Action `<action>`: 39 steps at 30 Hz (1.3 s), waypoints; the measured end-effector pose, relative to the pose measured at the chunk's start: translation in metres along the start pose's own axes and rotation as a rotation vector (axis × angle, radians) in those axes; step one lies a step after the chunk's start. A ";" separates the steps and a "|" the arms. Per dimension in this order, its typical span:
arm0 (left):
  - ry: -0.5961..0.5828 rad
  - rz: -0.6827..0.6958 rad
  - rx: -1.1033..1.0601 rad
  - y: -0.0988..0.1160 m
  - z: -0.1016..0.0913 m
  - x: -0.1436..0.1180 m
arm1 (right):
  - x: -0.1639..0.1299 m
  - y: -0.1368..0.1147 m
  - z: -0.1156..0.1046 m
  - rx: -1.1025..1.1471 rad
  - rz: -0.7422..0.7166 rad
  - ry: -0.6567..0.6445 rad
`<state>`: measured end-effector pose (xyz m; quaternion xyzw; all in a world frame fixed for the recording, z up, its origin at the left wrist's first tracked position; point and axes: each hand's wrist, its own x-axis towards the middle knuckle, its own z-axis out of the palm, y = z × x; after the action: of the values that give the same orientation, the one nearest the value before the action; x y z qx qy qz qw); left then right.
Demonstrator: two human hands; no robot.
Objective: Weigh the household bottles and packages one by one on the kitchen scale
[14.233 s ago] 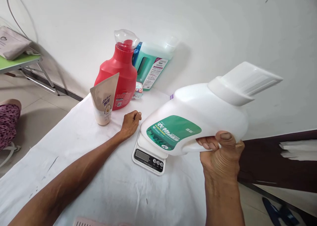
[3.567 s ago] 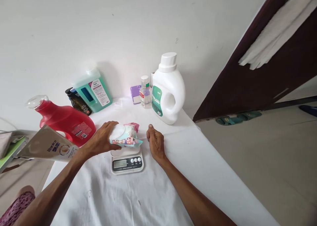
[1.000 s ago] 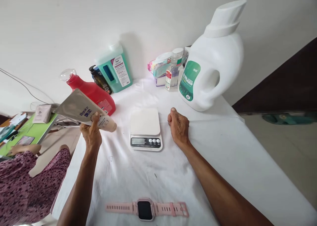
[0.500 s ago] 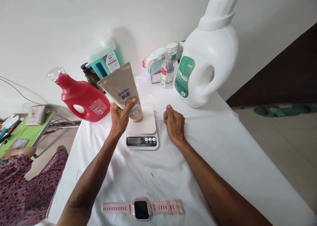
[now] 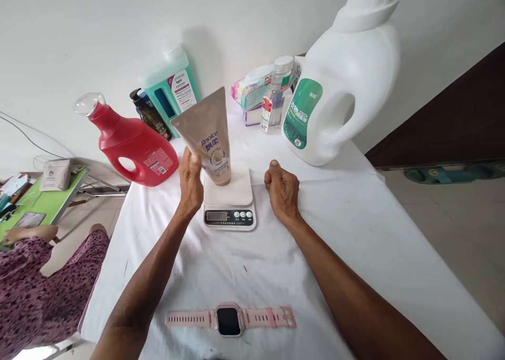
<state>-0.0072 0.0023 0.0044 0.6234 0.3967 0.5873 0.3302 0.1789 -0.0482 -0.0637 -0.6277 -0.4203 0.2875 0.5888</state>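
A beige Rejoice tube (image 5: 215, 139) stands cap-down, leaning slightly left, on the white platform of a digital kitchen scale (image 5: 230, 219). The scale's display looks blank. My left hand (image 5: 191, 184) is at the tube's lower left edge, its thumb off the front and its grip loosened; some fingers are hidden. To the right of the scale, my right hand (image 5: 283, 192) rests on the cloth in a loose fist, with nothing visible in it. A pink-strapped smartwatch (image 5: 229, 320) lies flat between my forearms.
A red jug (image 5: 136, 150), a dark pump bottle (image 5: 152, 113) and a green bottle (image 5: 173, 86) stand back left. Back right are a wipes pack (image 5: 252, 89), a clear bottle (image 5: 274, 100) and a big white jug (image 5: 335, 71). Someone in patterned clothing (image 5: 27, 297) sits at left.
My left thumb has come off the tube's front and the hand has shifted to its left edge. The tube stays upright on the scale. My right fist looks unchanged; the view has tilted slightly.
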 end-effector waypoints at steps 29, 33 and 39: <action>0.152 -0.294 0.008 -0.075 -0.049 -0.027 | 0.000 0.016 0.004 -0.017 -0.063 -0.007; 0.138 -0.297 0.022 -0.075 -0.049 -0.027 | 0.001 0.015 0.004 -0.033 -0.079 -0.004; 0.112 -0.300 0.039 -0.076 -0.049 -0.027 | 0.001 0.016 0.004 -0.019 -0.071 -0.009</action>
<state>-0.0634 0.0113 -0.0701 0.5296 0.5147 0.5574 0.3794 0.1794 -0.0446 -0.0799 -0.6168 -0.4477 0.2652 0.5906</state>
